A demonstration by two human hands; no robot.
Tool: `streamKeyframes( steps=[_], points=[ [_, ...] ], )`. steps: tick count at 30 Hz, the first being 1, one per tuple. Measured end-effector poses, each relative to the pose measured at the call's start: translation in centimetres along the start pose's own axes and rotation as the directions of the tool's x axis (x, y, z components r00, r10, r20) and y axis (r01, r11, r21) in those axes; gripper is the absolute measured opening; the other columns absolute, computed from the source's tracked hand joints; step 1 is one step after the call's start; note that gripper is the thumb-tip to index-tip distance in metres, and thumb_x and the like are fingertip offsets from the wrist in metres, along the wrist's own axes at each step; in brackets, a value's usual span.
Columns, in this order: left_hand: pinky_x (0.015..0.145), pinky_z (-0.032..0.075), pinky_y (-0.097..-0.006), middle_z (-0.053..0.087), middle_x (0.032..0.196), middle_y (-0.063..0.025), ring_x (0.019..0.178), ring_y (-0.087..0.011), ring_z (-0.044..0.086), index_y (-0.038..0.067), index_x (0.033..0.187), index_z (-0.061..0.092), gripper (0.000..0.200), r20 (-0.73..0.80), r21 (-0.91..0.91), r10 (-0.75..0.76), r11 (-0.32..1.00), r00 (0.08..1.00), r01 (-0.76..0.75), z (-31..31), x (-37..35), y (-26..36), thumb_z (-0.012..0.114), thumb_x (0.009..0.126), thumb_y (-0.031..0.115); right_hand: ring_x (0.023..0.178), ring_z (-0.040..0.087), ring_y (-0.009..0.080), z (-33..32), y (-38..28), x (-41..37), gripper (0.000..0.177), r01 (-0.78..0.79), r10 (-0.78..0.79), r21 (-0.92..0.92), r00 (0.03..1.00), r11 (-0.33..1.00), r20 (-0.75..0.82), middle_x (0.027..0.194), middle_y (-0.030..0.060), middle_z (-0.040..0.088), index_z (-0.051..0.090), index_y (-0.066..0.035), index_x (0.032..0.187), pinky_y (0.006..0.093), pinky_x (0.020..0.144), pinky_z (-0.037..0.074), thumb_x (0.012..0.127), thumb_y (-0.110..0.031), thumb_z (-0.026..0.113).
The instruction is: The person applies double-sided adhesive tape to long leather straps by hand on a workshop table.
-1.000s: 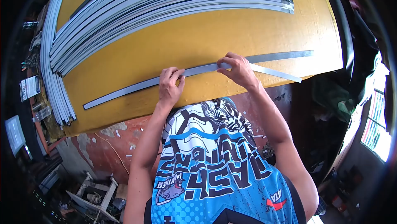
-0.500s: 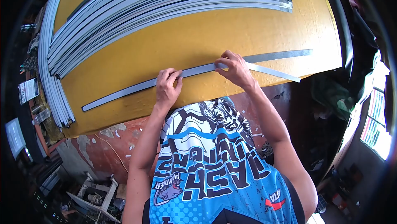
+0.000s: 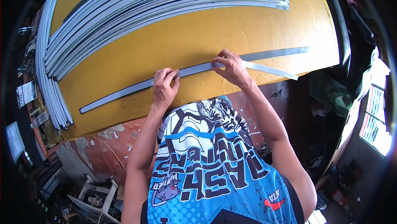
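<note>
A narrow light-grey strip [image 3: 120,94] lies along a slightly wider dark strip [image 3: 285,52] on the yellow tabletop. My left hand [image 3: 165,86] bends over both layers near their middle, thumb and fingertips pinched at the edges. Farther right, my right hand [image 3: 232,68] grips the light strip between thumb and fingers. Past that hand the two layers part: the dark strip runs on flat toward the right, while the light strip's free end angles down to the table's near edge. My fingers cover short stretches of both strips.
A thick stack of long grey strips [image 3: 165,15] lies across the far side of the yellow table [image 3: 186,44]. Another bundle of pale strips [image 3: 45,71] runs along the left edge. A wooden frame [image 3: 99,197] stands on the floor at lower left.
Both hands keep nearly the same grip and place on the strips. The whole view has shifted slightly, with the table and strips a little farther left.
</note>
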State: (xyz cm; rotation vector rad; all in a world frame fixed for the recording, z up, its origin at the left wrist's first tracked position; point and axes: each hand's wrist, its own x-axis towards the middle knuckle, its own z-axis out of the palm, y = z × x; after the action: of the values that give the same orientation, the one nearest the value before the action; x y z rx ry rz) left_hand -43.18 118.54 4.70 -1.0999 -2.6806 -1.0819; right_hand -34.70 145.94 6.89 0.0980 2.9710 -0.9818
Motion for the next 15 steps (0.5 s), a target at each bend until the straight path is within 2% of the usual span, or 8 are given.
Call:
streamKeyframes(
  steps=[15],
  points=[
    [0.084,0.05,-0.0408,0.063,0.101,-0.0098,0.096,-0.0304,0.059,0.001,0.101,0.073,0.019,0.005,-0.013,0.009,1.0,1.0,-0.009,-0.14,-0.02,-0.06,0.073,0.082,0.004,0.098,0.062,0.0291,0.24,0.01,-0.06,0.02,-0.007,0.007,0.011,1.0,1.0,-0.025,0.1,0.0081,0.061,0.075,-0.015,0.097,0.0421,0.09,0.049,0.079,-0.02,0.08]
  ],
)
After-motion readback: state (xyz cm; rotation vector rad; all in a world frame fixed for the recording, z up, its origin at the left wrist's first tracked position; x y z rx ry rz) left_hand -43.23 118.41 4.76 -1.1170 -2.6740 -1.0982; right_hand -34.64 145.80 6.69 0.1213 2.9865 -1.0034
